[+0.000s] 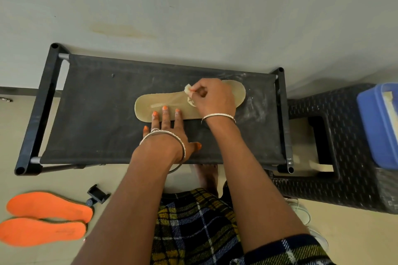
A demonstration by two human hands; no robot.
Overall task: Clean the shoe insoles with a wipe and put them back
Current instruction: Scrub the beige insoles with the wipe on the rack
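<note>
Plaid sleeve [290,249]; right hand [214,98] pinches wipe [188,90] on insole [150,104]; left hand [170,129] presses.

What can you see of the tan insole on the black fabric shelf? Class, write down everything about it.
The tan insole is a flat, foot-shaped piece, seemingly of fabric-faced foam, with a faint lighter patch near its narrower end. It lies flat, lengthwise, on the black fabric shelf. The left hand presses straight fingertips on its near edge, while the right hand holds a crumpled wipe against its wider half, hiding part of it.
</note>
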